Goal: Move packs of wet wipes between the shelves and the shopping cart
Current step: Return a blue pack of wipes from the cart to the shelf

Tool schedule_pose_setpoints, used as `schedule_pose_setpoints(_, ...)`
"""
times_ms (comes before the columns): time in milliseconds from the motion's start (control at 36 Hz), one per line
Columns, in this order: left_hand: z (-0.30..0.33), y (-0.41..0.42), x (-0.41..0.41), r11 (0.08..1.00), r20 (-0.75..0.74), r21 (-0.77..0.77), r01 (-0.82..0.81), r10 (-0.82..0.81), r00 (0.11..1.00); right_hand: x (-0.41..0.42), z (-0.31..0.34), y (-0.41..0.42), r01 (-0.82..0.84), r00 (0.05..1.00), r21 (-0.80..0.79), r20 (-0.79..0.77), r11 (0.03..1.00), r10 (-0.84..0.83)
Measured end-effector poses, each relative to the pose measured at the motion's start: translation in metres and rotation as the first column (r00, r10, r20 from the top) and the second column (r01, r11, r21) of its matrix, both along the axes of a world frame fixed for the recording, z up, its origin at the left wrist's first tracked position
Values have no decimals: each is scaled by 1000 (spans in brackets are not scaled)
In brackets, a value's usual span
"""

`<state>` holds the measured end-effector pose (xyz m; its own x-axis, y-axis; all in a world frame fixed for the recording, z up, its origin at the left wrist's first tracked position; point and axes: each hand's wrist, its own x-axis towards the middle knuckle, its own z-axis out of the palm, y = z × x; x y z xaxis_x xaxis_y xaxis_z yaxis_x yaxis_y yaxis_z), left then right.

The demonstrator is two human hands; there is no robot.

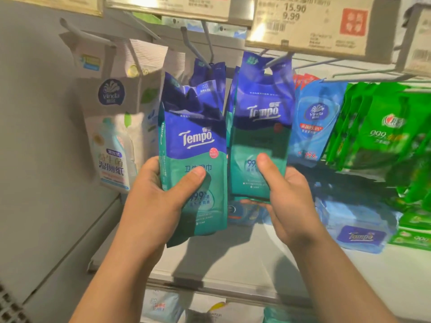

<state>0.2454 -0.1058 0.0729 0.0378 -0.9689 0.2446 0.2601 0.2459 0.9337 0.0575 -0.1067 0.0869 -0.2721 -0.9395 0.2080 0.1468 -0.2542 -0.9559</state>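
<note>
Currently, left hand [161, 190] grips a blue-and-teal Tempo wet-wipe pack [194, 159], thumb across its front. Right hand [277, 190] pinches a second matching Tempo pack [261, 136] hanging on a metal shelf hook [277, 60].

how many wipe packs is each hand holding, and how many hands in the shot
Left hand: 1 Tempo pack, possibly more behind it
Right hand: 1 Tempo pack on the hook, possibly more behind it
Hands: 2
Total packs plainly gripped: 2
</note>
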Motion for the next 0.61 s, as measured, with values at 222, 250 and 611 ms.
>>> schedule_pose_setpoints(222,-6,-7,-8,999,-1,18,33,-33,999,9,10,-51,68,990,130,115,989,-83)
schedule_pose_setpoints(250,-7,-8,-8,999,-2,24,33,-33,999,9,11,-57,76,989,141,112,987,-92)
schedule_pose_setpoints(611,-7,-11,-11,996,-23,78,48,-46,999,10,19,-112,95,969,268,197,959,-151)
